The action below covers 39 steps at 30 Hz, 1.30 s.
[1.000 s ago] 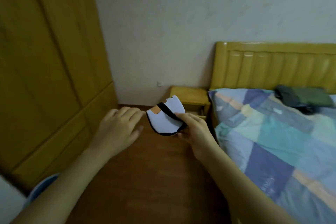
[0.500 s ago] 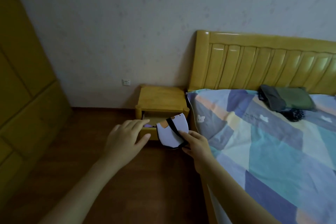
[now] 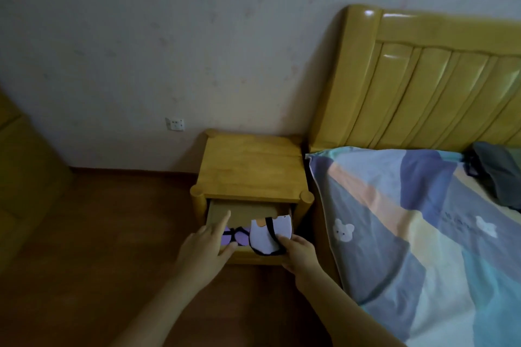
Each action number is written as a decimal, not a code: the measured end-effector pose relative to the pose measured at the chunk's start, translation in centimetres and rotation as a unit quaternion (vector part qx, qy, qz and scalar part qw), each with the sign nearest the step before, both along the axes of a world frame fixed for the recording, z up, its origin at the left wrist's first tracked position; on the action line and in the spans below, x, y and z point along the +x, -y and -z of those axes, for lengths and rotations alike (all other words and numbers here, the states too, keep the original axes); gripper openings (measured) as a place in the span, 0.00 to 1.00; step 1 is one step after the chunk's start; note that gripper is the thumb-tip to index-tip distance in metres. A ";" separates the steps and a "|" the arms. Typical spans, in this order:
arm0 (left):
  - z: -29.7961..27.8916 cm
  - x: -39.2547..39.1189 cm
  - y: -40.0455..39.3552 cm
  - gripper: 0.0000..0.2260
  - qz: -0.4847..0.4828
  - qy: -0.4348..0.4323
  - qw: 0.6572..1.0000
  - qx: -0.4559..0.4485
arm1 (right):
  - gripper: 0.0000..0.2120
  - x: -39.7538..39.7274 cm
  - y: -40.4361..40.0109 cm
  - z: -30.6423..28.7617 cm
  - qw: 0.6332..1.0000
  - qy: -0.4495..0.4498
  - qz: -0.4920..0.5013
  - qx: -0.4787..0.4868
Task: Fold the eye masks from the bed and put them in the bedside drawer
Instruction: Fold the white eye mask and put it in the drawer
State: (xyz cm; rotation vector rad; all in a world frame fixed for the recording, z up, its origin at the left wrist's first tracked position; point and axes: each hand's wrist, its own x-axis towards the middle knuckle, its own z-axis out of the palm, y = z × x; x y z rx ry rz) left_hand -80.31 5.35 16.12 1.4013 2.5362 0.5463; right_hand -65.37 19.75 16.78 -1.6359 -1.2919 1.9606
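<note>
White fabric with a black border now hangs right over the open drawer [image 3: 225,213]: half a second ago the folded mask [image 3: 267,236] was just in front of the nightstand [image 3: 251,169], and a second ago it was out over the floor [image 3: 84,234] by the wardrobe. Both hands have come forward with the view, so the carry looks all but finished and what remains for this mask is letting it drop inside

Right hand [image 3: 298,256] is the closed grip here, pinching the mask at its lower edge between thumb and fingers. Left hand [image 3: 205,245] is an open grip holding nothing, index finger stretched out over the drawer, lying across a purple mask [image 3: 236,236] that already rests inside; whether it actually touches that mask I cannot tell

Folded in half, the white mask shows a rounded outline trimmed in black, a black strap running down its face, an orange patch near the top and small dark marks at the upper right. It stands roughly upright, its top over the drawer's right side and its bottom overlapping the drawer front, just beside the purple one
</note>
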 end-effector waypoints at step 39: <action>38.4 -12.1 -15.7 0.30 0.032 0.044 0.998 -0.009 | 0.12 -16.3 -22.1 41.3 0.946 0.305 -0.017 0.106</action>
